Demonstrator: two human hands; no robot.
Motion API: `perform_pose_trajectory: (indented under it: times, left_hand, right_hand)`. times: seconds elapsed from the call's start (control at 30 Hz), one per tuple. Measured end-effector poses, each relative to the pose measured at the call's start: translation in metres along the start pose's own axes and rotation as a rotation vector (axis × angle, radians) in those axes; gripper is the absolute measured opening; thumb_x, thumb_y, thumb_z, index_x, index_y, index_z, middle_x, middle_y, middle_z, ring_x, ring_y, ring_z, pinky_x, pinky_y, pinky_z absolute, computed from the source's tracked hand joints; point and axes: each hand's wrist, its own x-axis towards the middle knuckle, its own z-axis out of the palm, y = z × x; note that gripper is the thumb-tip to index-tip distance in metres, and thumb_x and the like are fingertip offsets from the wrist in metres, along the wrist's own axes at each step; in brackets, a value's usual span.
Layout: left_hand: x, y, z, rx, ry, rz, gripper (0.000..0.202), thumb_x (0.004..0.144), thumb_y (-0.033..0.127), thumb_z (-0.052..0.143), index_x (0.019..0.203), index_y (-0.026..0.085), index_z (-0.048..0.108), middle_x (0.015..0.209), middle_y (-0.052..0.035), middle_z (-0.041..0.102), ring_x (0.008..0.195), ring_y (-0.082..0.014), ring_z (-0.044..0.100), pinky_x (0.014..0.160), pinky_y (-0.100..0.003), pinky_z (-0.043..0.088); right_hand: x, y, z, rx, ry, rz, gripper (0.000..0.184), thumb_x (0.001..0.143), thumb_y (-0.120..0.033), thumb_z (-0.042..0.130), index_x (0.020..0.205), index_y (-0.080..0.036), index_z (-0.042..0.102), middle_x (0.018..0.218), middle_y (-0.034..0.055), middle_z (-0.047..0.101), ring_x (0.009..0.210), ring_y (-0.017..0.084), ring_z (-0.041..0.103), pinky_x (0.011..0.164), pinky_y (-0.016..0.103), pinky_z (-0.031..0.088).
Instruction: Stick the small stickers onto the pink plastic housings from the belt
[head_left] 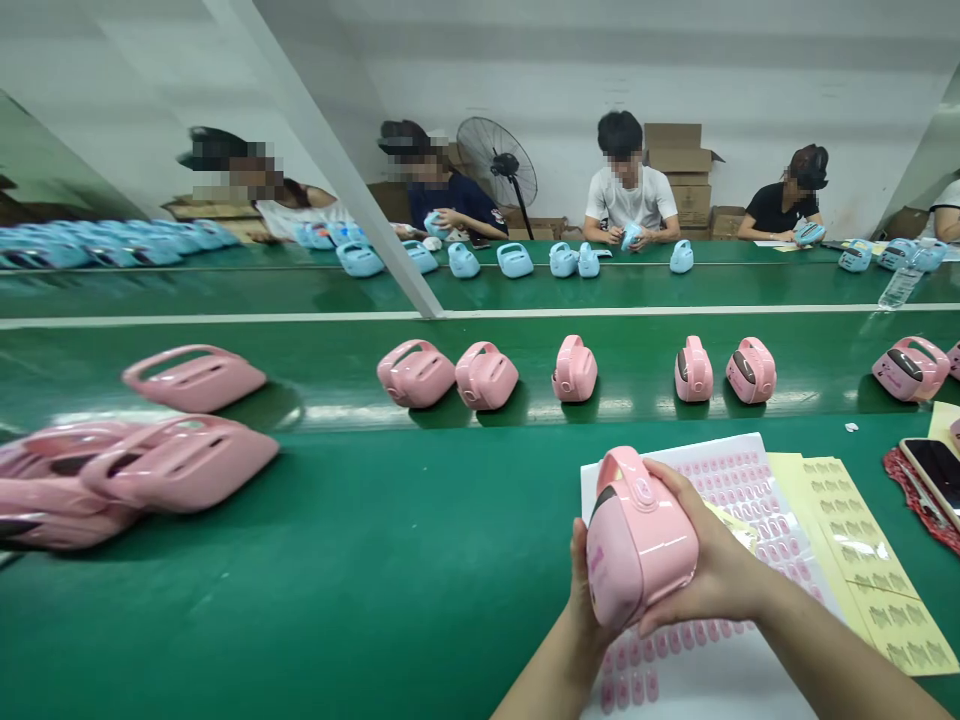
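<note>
Between both my hands is a pink plastic case with a carrying handle [652, 545], tilted, with a dark window on its left face and an oval badge by the handle. My left hand [585, 600] is wrapped round its left and lower side. My right hand [716, 565] grips the opposite side, thumb near the bottom edge. Beneath the hands lies a white sheet of pink oval stickers [780, 540], partly hidden by the case and my right arm. Yellow sticker sheets [862, 520] lie beside it on the right.
Pink cases [195, 465] are piled at the left. More stand along the green conveyor belt [337, 395]. A phone [934, 470] lies on red cloth at the right. Across the line, several people handle blue cases [515, 260]; a slanted white post [352, 180] stands between.
</note>
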Motion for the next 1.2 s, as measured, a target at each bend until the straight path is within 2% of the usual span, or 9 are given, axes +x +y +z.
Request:
perform_pose_trajectory:
  times: [0.2, 0.37, 0.43, 0.53, 0.67, 0.83, 1.0, 1.07, 1.2]
  left_hand:
    - [0.0, 0.014, 0.012, -0.033, 0.093, -0.141, 0.07, 0.062, 0.075, 0.047, 0.103, 0.021, 0.065, 0.106, -0.0099, 0.066, 0.114, -0.0335, 0.049, 0.094, -0.048, 0.037]
    - [0.004, 0.015, 0.011, 0.253, 0.325, 0.12, 0.058, 0.064, 0.061, 0.061, 0.107, 0.024, 0.059, 0.127, -0.007, 0.053, 0.118, -0.0299, 0.044, 0.094, -0.041, 0.036]
    - [0.002, 0.013, 0.011, 0.314, 0.205, 0.156, 0.063, 0.062, 0.062, 0.062, 0.112, 0.026, 0.055, 0.13, -0.0069, 0.049, 0.119, -0.03, 0.042, 0.092, -0.042, 0.037]
    - [-0.002, 0.008, 0.018, 0.373, 0.038, 0.122, 0.093, 0.042, 0.05, 0.08, 0.124, 0.027, 0.043, 0.128, -0.0093, 0.049, 0.12, -0.0323, 0.04, 0.092, -0.043, 0.036]
    - [-0.005, 0.005, 0.029, 0.292, 0.116, 0.157, 0.098, 0.038, 0.048, 0.082, 0.123, 0.023, 0.042, 0.125, -0.012, 0.049, 0.118, -0.0348, 0.041, 0.096, -0.047, 0.032]
    - [-0.015, 0.021, 0.015, 0.357, 0.132, 0.188, 0.095, 0.032, 0.039, 0.086, 0.118, 0.023, 0.048, 0.129, -0.0123, 0.044, 0.119, -0.0366, 0.039, 0.096, -0.05, 0.03]
    - [-0.048, 0.05, -0.005, 0.396, 0.032, 0.276, 0.09, 0.039, 0.049, 0.081, 0.119, 0.021, 0.049, 0.123, -0.012, 0.053, 0.117, -0.0375, 0.042, 0.096, -0.052, 0.03]
    - [-0.065, 0.061, -0.007, 0.572, 0.179, 0.395, 0.084, 0.047, 0.051, 0.077, 0.12, 0.021, 0.049, 0.126, -0.013, 0.051, 0.118, -0.0359, 0.042, 0.097, -0.05, 0.031]
    - [-0.093, 0.074, -0.006, 1.056, 0.565, 0.639, 0.073, 0.047, 0.028, 0.08, 0.115, 0.026, 0.055, 0.121, -0.0096, 0.054, 0.115, -0.0333, 0.044, 0.1, -0.049, 0.029]
  right_hand:
    - [0.002, 0.011, 0.001, -0.03, 0.058, -0.072, 0.101, 0.05, -0.047, 0.077, 0.131, -0.023, 0.022, 0.132, 0.0154, 0.037, 0.117, 0.028, 0.044, 0.095, 0.042, 0.04]
    - [-0.003, 0.03, 0.006, -0.363, 0.296, -0.171, 0.09, 0.06, -0.041, 0.072, 0.131, -0.023, 0.021, 0.131, 0.0141, 0.037, 0.116, 0.029, 0.044, 0.093, 0.042, 0.04]
    - [-0.005, 0.04, 0.007, -0.489, 0.435, -0.193, 0.085, 0.064, -0.043, 0.068, 0.132, -0.022, 0.023, 0.129, 0.0143, 0.039, 0.114, 0.03, 0.044, 0.091, 0.045, 0.04]
    - [-0.006, 0.055, 0.009, -0.629, 0.572, -0.229, 0.086, 0.067, -0.05, 0.063, 0.135, -0.018, 0.021, 0.127, 0.0167, 0.039, 0.112, 0.034, 0.044, 0.088, 0.05, 0.04]
    - [-0.006, 0.074, 0.009, -0.765, 0.633, -0.377, 0.091, 0.068, -0.059, 0.056, 0.137, -0.012, 0.02, 0.125, 0.0222, 0.039, 0.107, 0.039, 0.044, 0.082, 0.055, 0.039]
    - [-0.003, 0.076, 0.015, -0.813, 0.582, -0.408, 0.101, 0.062, -0.067, 0.056, 0.137, -0.011, 0.019, 0.119, 0.0236, 0.043, 0.102, 0.043, 0.046, 0.075, 0.056, 0.041]
    - [0.013, 0.061, 0.041, -0.651, 0.346, -0.489, 0.079, 0.069, -0.059, 0.055, 0.13, -0.017, 0.029, 0.108, 0.0173, 0.051, 0.092, 0.035, 0.053, 0.071, 0.049, 0.047]
    - [0.022, 0.063, 0.055, -0.651, 0.343, -0.552, 0.074, 0.069, -0.052, 0.059, 0.128, -0.018, 0.03, 0.106, 0.0169, 0.05, 0.093, 0.035, 0.052, 0.07, 0.049, 0.048]
    - [0.042, 0.075, 0.085, -0.711, 0.342, -0.752, 0.061, 0.081, -0.032, 0.048, 0.134, -0.019, 0.02, 0.12, 0.0192, 0.041, 0.111, 0.038, 0.041, 0.079, 0.058, 0.043]
